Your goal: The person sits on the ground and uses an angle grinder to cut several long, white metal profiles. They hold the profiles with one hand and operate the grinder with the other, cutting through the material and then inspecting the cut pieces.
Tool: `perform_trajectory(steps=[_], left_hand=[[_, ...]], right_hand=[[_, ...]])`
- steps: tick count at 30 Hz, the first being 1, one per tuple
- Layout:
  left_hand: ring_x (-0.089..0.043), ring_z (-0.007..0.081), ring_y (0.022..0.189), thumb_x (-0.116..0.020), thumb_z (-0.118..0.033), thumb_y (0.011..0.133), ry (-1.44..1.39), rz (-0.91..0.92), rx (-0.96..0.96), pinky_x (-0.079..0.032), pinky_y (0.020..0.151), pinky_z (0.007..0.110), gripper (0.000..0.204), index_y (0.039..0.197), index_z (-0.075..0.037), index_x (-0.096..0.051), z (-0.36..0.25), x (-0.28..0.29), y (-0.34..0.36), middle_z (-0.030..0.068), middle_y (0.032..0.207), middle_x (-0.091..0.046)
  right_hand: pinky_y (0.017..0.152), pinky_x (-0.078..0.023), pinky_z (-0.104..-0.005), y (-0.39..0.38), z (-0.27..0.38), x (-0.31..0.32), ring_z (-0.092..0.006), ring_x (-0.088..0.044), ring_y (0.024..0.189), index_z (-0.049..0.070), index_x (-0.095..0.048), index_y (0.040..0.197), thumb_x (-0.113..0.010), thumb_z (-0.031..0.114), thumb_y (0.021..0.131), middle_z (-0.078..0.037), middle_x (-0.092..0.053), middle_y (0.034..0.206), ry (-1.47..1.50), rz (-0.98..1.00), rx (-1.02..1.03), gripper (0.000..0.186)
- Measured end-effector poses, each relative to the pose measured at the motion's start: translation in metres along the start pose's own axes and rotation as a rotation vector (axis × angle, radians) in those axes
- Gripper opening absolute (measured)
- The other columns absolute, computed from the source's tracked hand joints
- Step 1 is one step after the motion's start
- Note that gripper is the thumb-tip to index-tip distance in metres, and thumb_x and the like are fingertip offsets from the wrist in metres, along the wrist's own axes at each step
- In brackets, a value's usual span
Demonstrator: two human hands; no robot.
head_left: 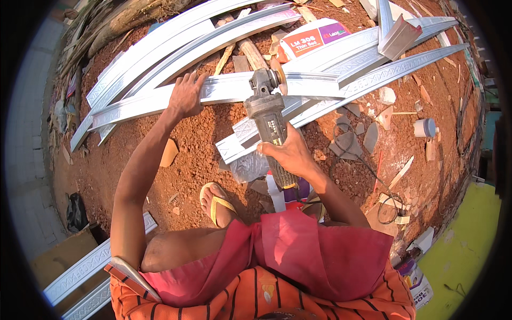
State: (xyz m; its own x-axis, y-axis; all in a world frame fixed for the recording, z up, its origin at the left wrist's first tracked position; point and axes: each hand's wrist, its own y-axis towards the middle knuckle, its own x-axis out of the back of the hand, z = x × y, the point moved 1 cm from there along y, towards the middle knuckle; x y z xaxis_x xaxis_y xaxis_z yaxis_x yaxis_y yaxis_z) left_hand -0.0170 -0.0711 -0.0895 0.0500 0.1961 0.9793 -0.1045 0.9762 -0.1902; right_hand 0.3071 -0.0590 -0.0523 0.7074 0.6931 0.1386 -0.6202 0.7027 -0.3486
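dark grinder (268, 120) at silvery channel (226, 88)

i see thin, embossed metal above crumbly red soil (200, 140). my right hand (292, 156) wraps its fingers round the cylindrical grinder, disc (278, 74) by the channel's far edge; my left hand's (186, 96) fingers clasp the channel.

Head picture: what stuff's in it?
metal strips: several, silver, mostly top
grinder: one, dark grey, centre
logs: several, brown, upper left
tub: one, pale, right
bag: one, black, lower left
cables: some, dark, centre and right
fragments: many, mostly grey, right
soil: one expanse, reddish, middle
packaging: three pieces, white/purple, scattered
sandal: one clear, yellow, lower centre
shorts: one pair, red, bottom
shirt: one, striped orange, bottom
left hand: one, on a strip
right hand: one, gripping grinder
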Motion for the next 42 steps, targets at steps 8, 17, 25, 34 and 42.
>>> perform_trajectory(steps=[8, 17, 25, 34, 42], left_hand=[[-0.050, 0.0332, 0.114, -0.064, -0.012, 0.073, -0.010, -0.094, -0.015, -0.036, 0.101, 0.046, 0.072, 0.140, -0.004, -0.039, -0.042, -0.008, -0.013, 0.0202, 0.120, -0.053], [-0.049, 0.0340, 0.115, -0.073, -0.018, 0.068, -0.062, -0.123, 0.076, -0.037, 0.099, 0.047, 0.084, 0.141, 0.000, -0.036, -0.056, -0.022, -0.014, 0.0218, 0.120, -0.052], [-0.045, 0.0338, 0.122, -0.078, -0.019, 0.066, -0.139, -0.074, 0.128, -0.034, 0.102, 0.049, 0.095, 0.145, -0.001, -0.029, -0.059, -0.040, -0.020, 0.0204, 0.129, -0.047], [-0.044, 0.0351, 0.123, -0.079, -0.022, 0.066, -0.206, -0.062, 0.113, -0.033, 0.106, 0.050, 0.096, 0.145, -0.002, -0.028, -0.058, -0.037, -0.021, 0.0197, 0.127, -0.047], [-0.044, 0.0324, 0.121, -0.081, -0.040, 0.069, -0.138, -0.166, 0.098, -0.031, 0.104, 0.047, 0.094, 0.141, -0.005, -0.033, -0.054, -0.047, -0.023, 0.0163, 0.126, -0.048]], right_hand=[[0.085, -0.049, -0.0333, 0.005, -0.019, -0.003, -0.0187, -0.061, 0.092, -0.008, -0.050, 0.121, -0.077, 0.021, 0.075, -0.014, -0.064, 0.101, -0.097, -0.117, -0.040, 0.061], [0.089, -0.049, -0.0393, 0.006, -0.008, 0.005, -0.0329, -0.064, 0.101, -0.011, -0.046, 0.124, -0.075, 0.034, 0.074, -0.024, -0.064, 0.108, -0.022, -0.100, -0.002, 0.074], [0.091, -0.048, -0.0400, 0.008, -0.012, 0.006, -0.0352, -0.063, 0.102, -0.011, -0.047, 0.124, -0.075, 0.032, 0.074, -0.026, -0.063, 0.109, -0.058, -0.108, -0.023, 0.072], [0.092, -0.047, -0.0411, 0.004, -0.010, 0.008, -0.0383, -0.062, 0.105, -0.012, -0.044, 0.127, -0.075, 0.035, 0.073, -0.028, -0.062, 0.112, -0.080, -0.085, -0.053, 0.078], [0.094, -0.047, -0.0410, 0.003, -0.009, 0.010, -0.0389, -0.061, 0.108, -0.014, -0.038, 0.132, -0.075, 0.037, 0.072, -0.030, -0.059, 0.116, -0.095, -0.087, -0.087, 0.087]])
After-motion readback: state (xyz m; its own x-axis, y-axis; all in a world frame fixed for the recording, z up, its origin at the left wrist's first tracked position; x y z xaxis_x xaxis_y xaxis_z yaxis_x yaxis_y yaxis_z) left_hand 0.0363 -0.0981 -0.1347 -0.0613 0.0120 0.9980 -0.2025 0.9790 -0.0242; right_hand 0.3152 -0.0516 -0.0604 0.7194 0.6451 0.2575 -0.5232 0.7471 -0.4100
